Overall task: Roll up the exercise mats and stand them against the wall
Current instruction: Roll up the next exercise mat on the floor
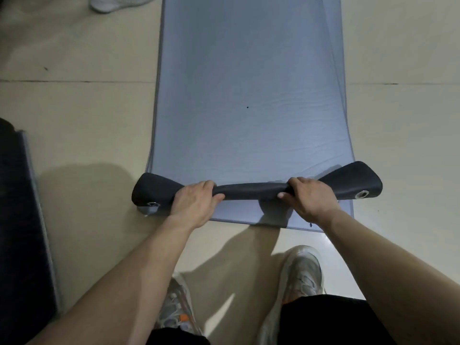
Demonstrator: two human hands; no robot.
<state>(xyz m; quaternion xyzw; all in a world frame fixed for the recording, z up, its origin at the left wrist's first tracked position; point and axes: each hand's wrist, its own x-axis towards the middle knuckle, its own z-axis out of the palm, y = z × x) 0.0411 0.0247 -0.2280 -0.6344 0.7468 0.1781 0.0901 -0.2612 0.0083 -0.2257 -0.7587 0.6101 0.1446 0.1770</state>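
A blue-grey exercise mat [249, 83] lies flat on the floor, stretching away from me. Its near end is folded over into a short dark roll [251, 191], black underside outward, with a metal eyelet at each corner. My left hand [194, 201] grips the roll left of centre. My right hand [308, 197] grips it right of centre. The roll is pinched tight between my hands, while its two ends flare out loose.
A second dark mat [20, 220] lies along the left edge of view. A white shoe [117, 2] sits at the top left. My own feet in pale sneakers [301, 272] stand on the beige tiled floor [74, 108] just behind the mat.
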